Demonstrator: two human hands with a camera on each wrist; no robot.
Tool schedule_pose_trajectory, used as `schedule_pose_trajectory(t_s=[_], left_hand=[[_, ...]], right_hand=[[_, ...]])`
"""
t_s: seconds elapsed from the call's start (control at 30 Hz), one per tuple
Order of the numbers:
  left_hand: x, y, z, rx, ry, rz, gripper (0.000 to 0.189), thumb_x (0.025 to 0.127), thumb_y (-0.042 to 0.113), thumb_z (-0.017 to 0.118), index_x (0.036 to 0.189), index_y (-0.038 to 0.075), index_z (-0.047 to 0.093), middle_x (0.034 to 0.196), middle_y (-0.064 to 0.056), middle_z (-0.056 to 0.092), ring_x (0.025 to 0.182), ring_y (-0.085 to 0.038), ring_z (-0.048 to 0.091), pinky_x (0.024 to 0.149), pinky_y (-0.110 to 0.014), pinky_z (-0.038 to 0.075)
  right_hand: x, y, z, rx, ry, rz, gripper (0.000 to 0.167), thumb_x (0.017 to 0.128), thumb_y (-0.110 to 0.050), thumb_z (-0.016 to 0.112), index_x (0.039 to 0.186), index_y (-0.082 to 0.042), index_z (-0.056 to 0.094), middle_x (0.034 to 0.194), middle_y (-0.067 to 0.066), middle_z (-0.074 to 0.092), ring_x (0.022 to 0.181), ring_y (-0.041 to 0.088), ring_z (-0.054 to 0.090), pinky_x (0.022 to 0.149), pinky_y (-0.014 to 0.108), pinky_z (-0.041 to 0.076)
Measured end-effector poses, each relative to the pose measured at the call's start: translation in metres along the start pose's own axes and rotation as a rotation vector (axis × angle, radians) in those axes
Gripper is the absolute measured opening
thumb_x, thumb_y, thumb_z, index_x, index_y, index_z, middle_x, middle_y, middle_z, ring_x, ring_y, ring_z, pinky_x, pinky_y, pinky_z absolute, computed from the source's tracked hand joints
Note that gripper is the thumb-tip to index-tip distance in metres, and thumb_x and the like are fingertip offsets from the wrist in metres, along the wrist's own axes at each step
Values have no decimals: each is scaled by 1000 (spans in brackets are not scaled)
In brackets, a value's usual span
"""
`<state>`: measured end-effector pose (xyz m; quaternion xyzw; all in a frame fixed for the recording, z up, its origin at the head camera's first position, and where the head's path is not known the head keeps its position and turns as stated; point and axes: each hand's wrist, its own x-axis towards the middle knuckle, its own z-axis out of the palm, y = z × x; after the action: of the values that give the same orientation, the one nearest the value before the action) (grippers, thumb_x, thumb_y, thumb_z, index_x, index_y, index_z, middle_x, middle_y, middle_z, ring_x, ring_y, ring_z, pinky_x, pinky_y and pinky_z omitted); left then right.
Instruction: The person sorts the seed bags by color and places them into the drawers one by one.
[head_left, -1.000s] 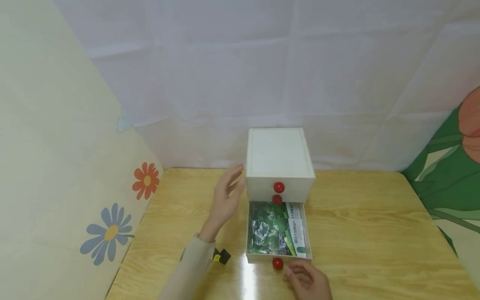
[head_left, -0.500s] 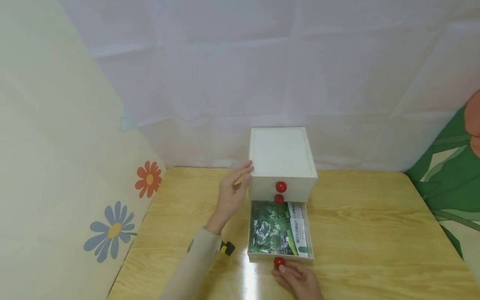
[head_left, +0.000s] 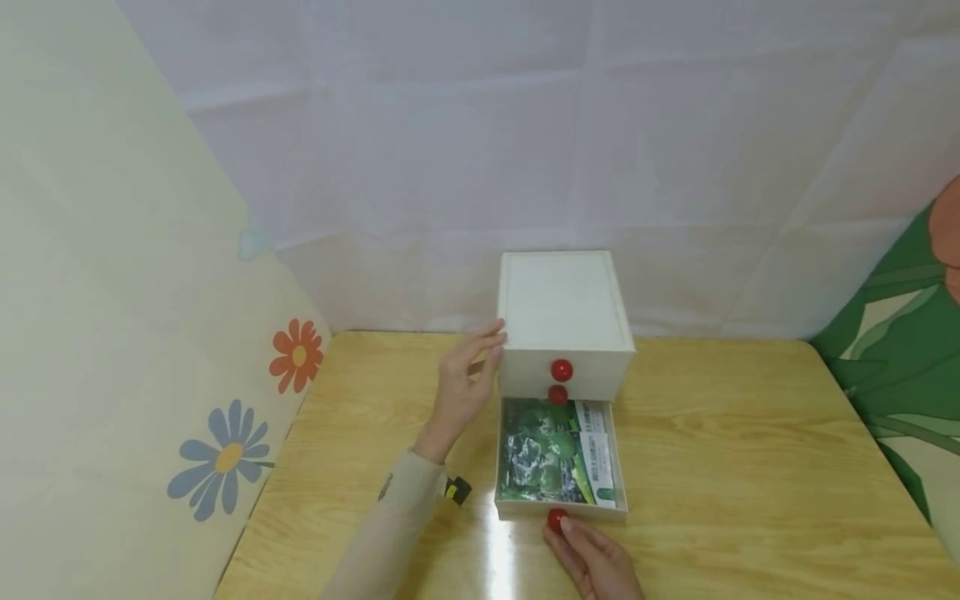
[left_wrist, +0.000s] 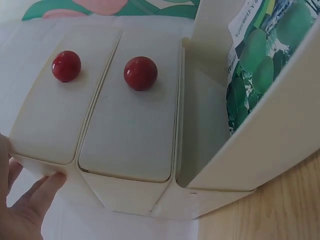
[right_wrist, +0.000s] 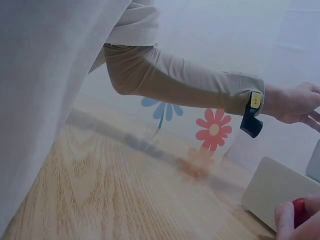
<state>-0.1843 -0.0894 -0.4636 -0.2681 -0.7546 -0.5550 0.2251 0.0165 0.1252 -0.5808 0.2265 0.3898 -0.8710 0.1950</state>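
A white drawer cabinet (head_left: 566,300) with round red knobs stands on the table. Its bottom drawer (head_left: 561,510) is pulled out and holds glossy packets (head_left: 551,454) printed with green fruit; the two drawers above are closed. In the head view my left hand (head_left: 461,392) touches the cabinet's upper left side, fingers fairly straight. The left wrist view shows fingers (left_wrist: 47,192) against that side by the top drawer. My right hand (head_left: 596,560) pinches the bottom drawer's red knob (head_left: 557,521) between thumb and fingers. Part of that knob is hidden by the fingers.
The wooden table (head_left: 750,467) extends to both sides of the cabinet. Behind it hangs a pale cloth (head_left: 450,167). A flower-printed wall (head_left: 112,333) borders the left, and a green leaf print (head_left: 907,350) the right. A black strap device (right_wrist: 252,115) sits on the left sleeve.
My left hand has come right to touch the cabinet's side. The right hand has moved in from beside the bottom knob and now pinches it. The drawer stays pulled out.
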Motion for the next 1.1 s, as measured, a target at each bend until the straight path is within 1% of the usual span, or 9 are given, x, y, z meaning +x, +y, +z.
schedule_pose_trajectory(t_s=[0.1,0.23,0.4,0.63,0.7,0.83,0.97,1.1], left_hand=[[0,-2,0,13,4,37,20,105,5,65,122,-2,73,146,-17,66,126,-38,70,84,-27,66],[0,-3,0,40,3,68,20,104,2,65,122,-2,73,145,-18,66,125,-38,71,83,-26,66],[0,-2,0,62,-3,64,21,106,5,64,125,-1,72,147,-15,66,128,-36,70,83,-26,66],[-1,0,1,67,7,76,21,106,3,64,125,-1,72,146,-17,66,127,-38,70,79,-39,68],[-1,0,1,66,10,80,21,105,2,64,125,-1,72,145,-17,67,126,-38,70,78,-41,68],[-2,0,0,66,11,87,22,105,1,64,125,-1,72,145,-17,67,125,-38,71,79,-40,68],[-1,1,0,65,7,84,23,105,1,63,126,-2,71,145,-18,66,126,-38,70,80,-39,68],[-1,1,0,70,2,77,22,106,2,63,126,-3,71,146,-17,65,127,-38,70,81,-37,68]], right_hand=[[0,-1,1,4,9,-4,11,103,-6,70,102,-13,78,108,2,80,102,14,79,104,26,58],[0,-2,2,9,5,-6,13,103,-4,69,101,-13,78,108,2,80,102,14,79,104,26,58],[0,-4,2,-3,-8,-11,13,103,-4,68,101,-13,78,109,1,80,102,14,79,104,26,58],[0,-6,2,23,-24,-2,15,103,-2,68,100,-13,78,107,3,80,102,15,79,105,26,58],[0,-6,2,30,-24,-9,17,103,-2,67,100,-13,78,107,3,80,102,15,79,104,26,58],[1,-9,2,25,2,-29,21,105,-1,64,98,-15,78,106,2,80,102,14,79,105,25,58],[1,-12,4,7,20,-54,20,105,-2,63,99,-14,77,109,3,78,104,15,79,106,26,57],[3,-15,7,-8,26,-59,19,106,-1,63,101,-13,77,111,4,78,106,16,79,107,26,57]])
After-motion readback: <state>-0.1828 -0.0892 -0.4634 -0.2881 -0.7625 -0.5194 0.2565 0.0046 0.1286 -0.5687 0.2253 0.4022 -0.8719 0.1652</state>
